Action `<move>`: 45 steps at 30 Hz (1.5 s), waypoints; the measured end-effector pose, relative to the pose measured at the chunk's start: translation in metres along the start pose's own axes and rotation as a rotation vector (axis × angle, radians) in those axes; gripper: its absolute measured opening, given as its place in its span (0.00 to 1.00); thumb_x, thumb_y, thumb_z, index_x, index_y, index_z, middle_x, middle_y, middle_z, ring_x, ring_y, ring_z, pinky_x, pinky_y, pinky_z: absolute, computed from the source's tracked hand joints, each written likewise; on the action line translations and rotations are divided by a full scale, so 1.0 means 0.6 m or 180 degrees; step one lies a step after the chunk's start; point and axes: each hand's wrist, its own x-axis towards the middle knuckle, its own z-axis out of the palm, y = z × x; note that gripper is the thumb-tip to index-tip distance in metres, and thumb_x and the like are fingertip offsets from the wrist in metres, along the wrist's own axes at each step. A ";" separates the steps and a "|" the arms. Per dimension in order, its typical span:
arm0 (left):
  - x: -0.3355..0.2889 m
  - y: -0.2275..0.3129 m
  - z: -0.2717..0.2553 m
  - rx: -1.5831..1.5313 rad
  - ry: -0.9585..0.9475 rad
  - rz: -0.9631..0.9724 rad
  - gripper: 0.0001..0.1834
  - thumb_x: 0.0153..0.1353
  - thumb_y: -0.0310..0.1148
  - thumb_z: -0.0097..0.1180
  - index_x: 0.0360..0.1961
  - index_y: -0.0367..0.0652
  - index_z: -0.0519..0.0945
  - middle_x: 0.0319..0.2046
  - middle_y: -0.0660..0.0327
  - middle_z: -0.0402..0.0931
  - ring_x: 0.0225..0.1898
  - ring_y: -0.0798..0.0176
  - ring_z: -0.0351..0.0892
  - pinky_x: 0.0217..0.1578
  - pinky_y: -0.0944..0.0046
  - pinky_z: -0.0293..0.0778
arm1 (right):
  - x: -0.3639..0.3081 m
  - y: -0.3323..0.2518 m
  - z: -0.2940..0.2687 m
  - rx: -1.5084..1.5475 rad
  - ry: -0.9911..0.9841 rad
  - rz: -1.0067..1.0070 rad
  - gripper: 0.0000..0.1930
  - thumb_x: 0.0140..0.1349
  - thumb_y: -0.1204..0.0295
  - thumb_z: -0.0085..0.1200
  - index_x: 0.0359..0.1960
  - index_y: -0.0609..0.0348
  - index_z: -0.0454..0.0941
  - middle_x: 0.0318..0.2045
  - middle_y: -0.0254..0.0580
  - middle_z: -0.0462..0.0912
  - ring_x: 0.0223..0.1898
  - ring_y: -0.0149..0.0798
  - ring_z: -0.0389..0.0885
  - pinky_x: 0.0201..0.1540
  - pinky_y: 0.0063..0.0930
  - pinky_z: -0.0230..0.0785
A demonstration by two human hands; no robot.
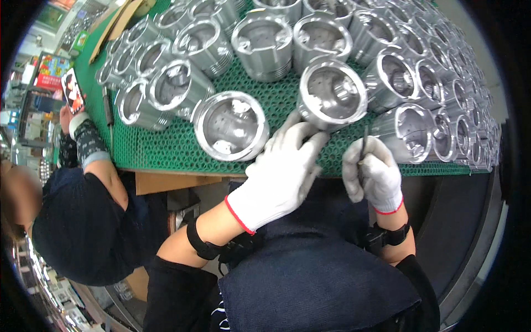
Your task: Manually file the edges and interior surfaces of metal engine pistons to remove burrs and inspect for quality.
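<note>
Over green matting [166, 146], left hand [287, 166] touches hollow cup [332, 93]

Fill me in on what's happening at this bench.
A person in white gloves is handling metal parts. Their left hand has its fingers at the lower side of a hollow metal cylinder, while the right hand grips a thin dark tool. Many similar cylinders crowd the green mat. At left, a co-worker holds a phone.
</note>
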 end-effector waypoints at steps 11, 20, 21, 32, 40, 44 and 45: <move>-0.058 -0.082 -0.208 0.2240 -0.0010 -0.0072 0.41 0.33 0.26 0.69 0.56 0.58 0.76 0.64 0.53 0.62 0.62 0.44 0.64 0.58 0.49 0.65 | 0.011 -0.004 0.015 -0.0597 0.0066 0.0117 0.15 0.62 0.70 0.45 0.45 0.67 0.75 0.23 0.42 0.76 0.15 0.27 0.71 0.15 0.17 0.62; -0.008 -0.079 -0.229 0.2994 -0.0416 0.0580 0.33 0.33 0.27 0.66 0.48 0.59 0.79 0.64 0.59 0.61 0.62 0.48 0.65 0.56 0.48 0.69 | 0.005 -0.003 0.016 -0.0646 0.0056 0.0047 0.16 0.63 0.70 0.44 0.48 0.67 0.74 0.24 0.41 0.76 0.16 0.25 0.71 0.16 0.14 0.63; -0.001 -0.081 -0.229 0.3110 -0.0537 0.0747 0.28 0.36 0.28 0.65 0.45 0.58 0.79 0.64 0.59 0.62 0.62 0.48 0.65 0.57 0.49 0.69 | 0.005 -0.003 0.015 -0.0631 0.0078 0.0069 0.16 0.63 0.70 0.44 0.48 0.67 0.74 0.24 0.41 0.76 0.16 0.25 0.71 0.16 0.15 0.63; -0.001 -0.086 -0.215 0.3012 -0.0868 0.1077 0.14 0.46 0.32 0.58 0.38 0.52 0.80 0.60 0.57 0.67 0.61 0.49 0.66 0.59 0.49 0.67 | 0.002 -0.006 0.013 -0.0595 0.0125 0.0173 0.16 0.61 0.73 0.43 0.47 0.68 0.75 0.24 0.42 0.77 0.15 0.26 0.71 0.16 0.15 0.63; 0.011 -0.100 -0.212 0.2909 -0.0575 0.1134 0.09 0.44 0.32 0.58 0.31 0.48 0.79 0.60 0.57 0.67 0.60 0.47 0.67 0.58 0.46 0.67 | 0.010 -0.005 0.011 -0.0588 0.0111 0.0170 0.16 0.61 0.71 0.45 0.47 0.67 0.75 0.24 0.41 0.77 0.15 0.26 0.71 0.16 0.16 0.62; -0.007 -0.109 -0.210 0.2737 -0.0428 0.1010 0.07 0.44 0.32 0.57 0.26 0.44 0.75 0.58 0.55 0.69 0.60 0.46 0.67 0.57 0.46 0.68 | 0.012 -0.003 0.014 -0.0647 0.0162 0.0163 0.16 0.61 0.69 0.47 0.46 0.66 0.75 0.24 0.40 0.77 0.15 0.25 0.71 0.15 0.16 0.62; -0.019 -0.100 -0.220 0.2488 -0.0398 0.0893 0.08 0.44 0.32 0.57 0.27 0.43 0.75 0.58 0.54 0.69 0.60 0.45 0.67 0.58 0.46 0.67 | 0.014 -0.007 0.022 -0.0722 0.0153 0.0151 0.16 0.61 0.68 0.48 0.46 0.66 0.75 0.24 0.40 0.77 0.15 0.25 0.71 0.15 0.17 0.61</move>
